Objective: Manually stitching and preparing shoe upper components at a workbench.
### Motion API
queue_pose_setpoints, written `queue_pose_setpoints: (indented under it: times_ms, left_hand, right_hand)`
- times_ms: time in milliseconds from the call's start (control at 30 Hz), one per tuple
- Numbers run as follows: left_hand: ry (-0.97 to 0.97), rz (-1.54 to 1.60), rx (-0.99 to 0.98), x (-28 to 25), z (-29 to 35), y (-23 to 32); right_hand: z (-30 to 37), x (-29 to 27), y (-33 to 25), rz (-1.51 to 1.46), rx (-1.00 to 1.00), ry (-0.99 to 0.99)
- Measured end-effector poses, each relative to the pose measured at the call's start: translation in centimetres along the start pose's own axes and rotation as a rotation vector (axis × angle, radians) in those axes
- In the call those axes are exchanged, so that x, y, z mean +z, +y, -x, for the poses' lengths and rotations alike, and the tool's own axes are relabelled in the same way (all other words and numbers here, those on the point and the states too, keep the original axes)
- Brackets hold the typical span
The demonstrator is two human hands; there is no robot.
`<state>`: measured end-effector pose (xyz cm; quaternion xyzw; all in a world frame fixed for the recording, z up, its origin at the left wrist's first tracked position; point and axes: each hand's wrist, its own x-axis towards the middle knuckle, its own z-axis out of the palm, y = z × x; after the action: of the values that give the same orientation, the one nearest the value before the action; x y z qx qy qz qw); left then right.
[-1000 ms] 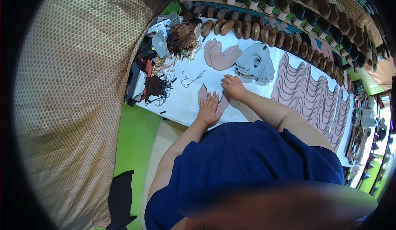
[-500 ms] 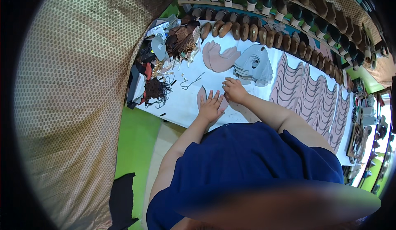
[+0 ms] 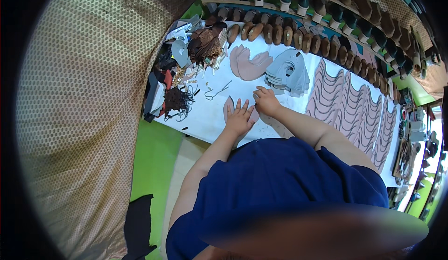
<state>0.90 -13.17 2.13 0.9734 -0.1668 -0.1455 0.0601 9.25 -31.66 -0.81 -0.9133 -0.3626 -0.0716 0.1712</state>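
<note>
White tabletop holds grey arched cut-outs beyond the curled right hand, grip unclear; the spread left hand partly covers flat pink material.

A thin, pale pink piece lies flat on the desk, to the left of the grey stack and nearer the person than it, not touching it. Its left part narrows to a point aimed away from the person, with a dark line along the tip's edge. The middle is hidden under the spread fingers of the left hand. A pink right part shows beyond them, close to the curled right hand; whether that hand grips it cannot be told.
</note>
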Motion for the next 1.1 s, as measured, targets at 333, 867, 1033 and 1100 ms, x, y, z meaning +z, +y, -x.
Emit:
queue_pose_setpoints:
  times_ms: [333,867,1033,1100]
  left_hand:
    - [0.223,0.183,-0.272,0.8,3.2,-5.8]
    - [0.291,0.161,-0.343,2.6,6.6,-11.0]
    - [0.307,0.183,-0.340,2.8,6.5,-11.3]
    - [0.306,0.191,-0.339,2.7,6.5,-11.3]
  right_hand:
    - [2.7,0.5,1.5,-0.216,0.031,0.047]
    - [4.2,-0.1,-3.6,0.026,-0.190,-0.370]
    - [4.6,-0.5,-4.3,0.023,-0.240,-0.420]
    - [4.5,-0.5,-4.5,0.032,-0.235,-0.440]
